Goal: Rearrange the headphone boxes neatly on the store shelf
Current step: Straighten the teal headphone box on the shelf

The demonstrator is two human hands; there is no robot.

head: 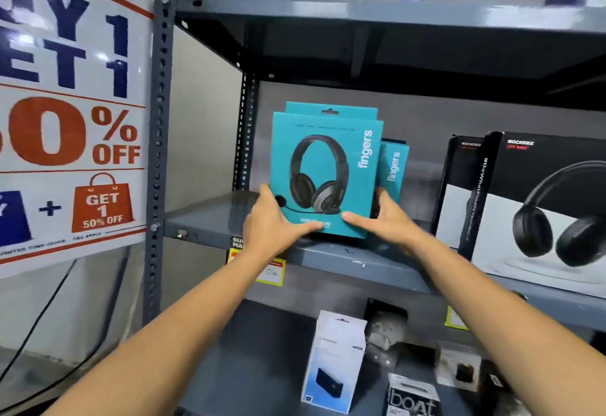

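A teal headphone box [328,166] stands upright near the front of the grey metal shelf [210,215], tilted slightly. My left hand [273,222] grips its lower left edge, thumb across the front. On the lower right edge sits my right hand [382,215], fingers behind the box. A second teal box [331,110] peeks out directly behind it, and a third teal box [393,166] stands behind to the right. Two black-and-white headphone boxes [537,205] stand at the right of the same shelf.
The shelf above [360,12] carries blue-and-white power strip boxes. A lower shelf holds a white box [334,360], a "boat" box [411,397] and small packets. Yellow price tags [270,269] hang from the shelf edge. A sale poster [69,114] and the slotted upright post [159,140] stand left.
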